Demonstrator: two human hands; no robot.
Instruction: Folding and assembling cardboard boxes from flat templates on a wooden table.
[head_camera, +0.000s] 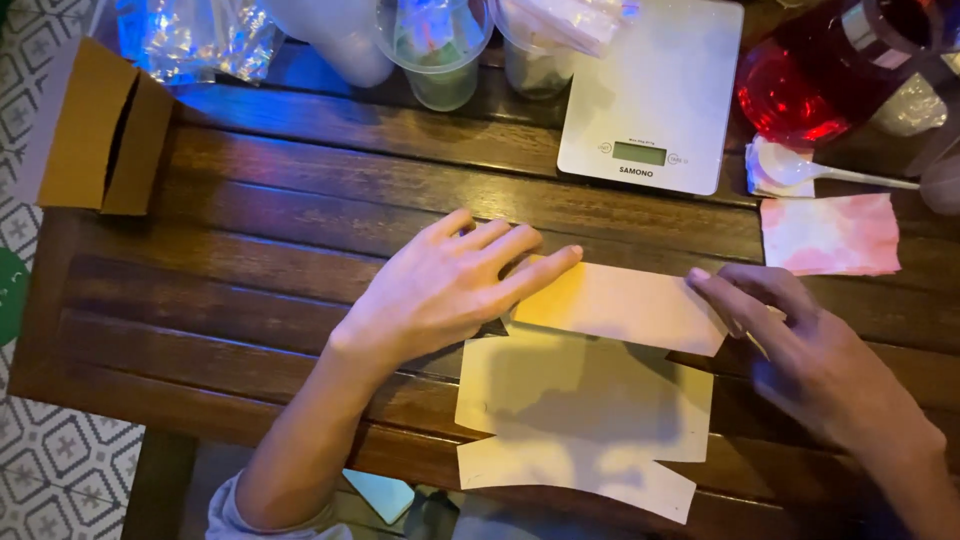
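We look down on a dark brown slatted wooden table (250, 200) under dim light, with a patterned tile floor (60, 470) showing at the lower left of the frame. In the middle lies a flat, pale tan die-cut cardboard sheet with tabs and notches (585, 400), reaching from the centre down to the near edge of the table; its upper panel (620, 305) seems folded up along a crease. Our left hand (440, 285) lies flat with fingers spread over the left end of that upper panel, pressing it down, as if to keep the sheet from sliding and hold the fold. Our right hand (800, 350) comes in from the right, fingers extended and close together, touching the panel's right end; whether it pinches the edge or only pushes on it, we cannot tell.

In the upper left sits a brown folded cardboard sleeve (100, 130), standing open and well apart from the work. Along the top edge stand clear plastic cups (440, 55) and crinkled clear plastic bags (200, 40). A white flat kitchen scale (650, 95) rests upper centre-right. At the upper right are a jar of red liquid (800, 85), a white plastic spoon (820, 172), and a pink-stained paper napkin (830, 235) beneath it.
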